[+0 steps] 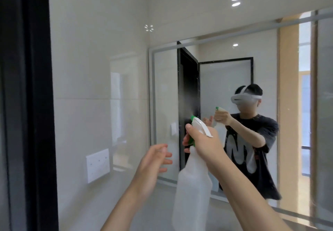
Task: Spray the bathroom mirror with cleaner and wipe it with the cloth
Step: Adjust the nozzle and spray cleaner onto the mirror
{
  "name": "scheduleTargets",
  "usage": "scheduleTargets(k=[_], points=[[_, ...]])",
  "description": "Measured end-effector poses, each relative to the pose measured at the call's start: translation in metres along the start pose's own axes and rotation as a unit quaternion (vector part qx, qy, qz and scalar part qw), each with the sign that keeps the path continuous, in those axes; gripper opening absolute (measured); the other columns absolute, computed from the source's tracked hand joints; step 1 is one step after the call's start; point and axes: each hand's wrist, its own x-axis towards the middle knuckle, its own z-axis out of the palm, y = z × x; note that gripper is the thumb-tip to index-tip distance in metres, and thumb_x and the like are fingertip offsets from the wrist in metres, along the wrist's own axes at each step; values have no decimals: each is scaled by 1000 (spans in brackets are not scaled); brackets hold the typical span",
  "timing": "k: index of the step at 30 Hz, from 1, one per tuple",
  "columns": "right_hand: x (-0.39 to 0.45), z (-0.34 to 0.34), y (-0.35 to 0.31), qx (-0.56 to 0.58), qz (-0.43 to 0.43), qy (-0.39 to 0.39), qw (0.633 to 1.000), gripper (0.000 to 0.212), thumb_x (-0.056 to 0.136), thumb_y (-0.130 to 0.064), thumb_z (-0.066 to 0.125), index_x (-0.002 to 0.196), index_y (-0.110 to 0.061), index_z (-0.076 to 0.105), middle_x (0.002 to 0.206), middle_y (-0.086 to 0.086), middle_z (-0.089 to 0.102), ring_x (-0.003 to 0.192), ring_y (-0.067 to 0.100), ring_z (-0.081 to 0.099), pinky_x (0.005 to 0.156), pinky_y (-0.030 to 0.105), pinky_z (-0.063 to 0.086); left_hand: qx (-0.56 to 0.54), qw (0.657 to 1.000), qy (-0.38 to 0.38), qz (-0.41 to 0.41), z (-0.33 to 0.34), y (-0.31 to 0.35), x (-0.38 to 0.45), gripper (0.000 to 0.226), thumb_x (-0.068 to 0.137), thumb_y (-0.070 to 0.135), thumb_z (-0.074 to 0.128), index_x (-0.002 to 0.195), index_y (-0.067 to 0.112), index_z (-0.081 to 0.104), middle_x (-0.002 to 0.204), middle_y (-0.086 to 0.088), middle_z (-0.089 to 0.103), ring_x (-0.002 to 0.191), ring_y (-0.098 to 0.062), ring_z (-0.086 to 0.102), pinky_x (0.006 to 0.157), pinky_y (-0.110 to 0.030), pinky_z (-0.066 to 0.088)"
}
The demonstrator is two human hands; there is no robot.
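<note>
Head view: right hand (201, 140) grips spray bottle (193, 185) neck, nozzle aimed at mirror (225, 72) for misting; left hand (153, 160) empty, fingers loose, no cloth seen

The spray bottle (192, 180) stands between the hands and the mirror (234, 79). Open air at twelve o'clock. A wall (97, 68) blocks nine o'clock, near the left hand (153, 162).

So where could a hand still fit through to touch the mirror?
Free: the gap between the left hand and spray bottle, and the mirror to the right of the right hand. Crowded: the middle, where that hand holds the bottle up.
</note>
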Motion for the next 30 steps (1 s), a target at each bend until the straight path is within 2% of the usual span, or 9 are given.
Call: scheduleTargets(k=[3,8,10,14,17,19,22,26,30], points=[[3,2,0,-40,-22,30,998,42,94,-28,65,54,-14,61,53,7,62,57,27,63,72,52,58,-44,998,50,20,-11,19,6,28,96,31,55,112,9,63,110,-25,68,89,-28,68,83,-40,51],[5,0,-6,11,-36,40,998,18,95,-21,65,83,-9,70,79,10,72,80,25,70,73,48,64,-67,993,80,47,-27,35,10,27,101,21,45,107,7,67,96,-18,71,85,-26,68,81,-42,51],[10,-2,-8,-13,-49,46,998,21,96,-21,64,82,-8,71,80,12,73,78,29,72,76,49,63,-73,991,94,57,-34,40,14,27,101,19,44,104,7,68,89,-13,73,83,-26,68,80,-42,52],[19,-8,-8,-90,-98,62,989,41,97,-23,61,66,4,65,70,22,69,64,28,64,64,29,51,-68,988,116,82,-46,49,25,27,100,10,42,96,4,68,79,-11,71,76,-24,65,73,-38,51],[21,-9,-7,-111,-127,67,983,44,98,-19,61,65,8,56,67,20,58,61,15,51,58,19,41,-64,987,112,95,-53,55,35,25,98,5,43,93,2,68,77,-15,68,72,-25,63,70,-38,49],[24,-9,-9,-111,-129,71,983,41,98,-18,61,69,11,59,68,24,62,55,19,53,52,15,41,-63,987,106,100,-56,58,43,25,98,4,43,93,1,68,77,-16,67,72,-26,62,69,-38,49],[30,-8,-17,-101,-127,59,985,32,98,-22,61,82,5,68,79,27,68,61,33,59,55,23,48,-65,987,96,108,-60,63,54,26,98,3,42,93,-1,67,76,-16,66,70,-26,61,68,-39,48],[37,-1,-34,-136,-133,66,980,37,98,-24,61,75,5,64,72,25,66,56,15,54,49,18,41,-63,988,76,118,-67,70,69,28,99,6,40,95,-1,66,75,-15,68,70,-27,62,69,-40,47],[44,10,-54,-153,-149,78,974,45,98,-22,59,76,15,49,61,15,50,56,18,45,55,29,36,-70,988,67,120,-70,74,80,29,99,8,39,95,0,67,76,-14,67,71,-27,62,69,-40,48]])
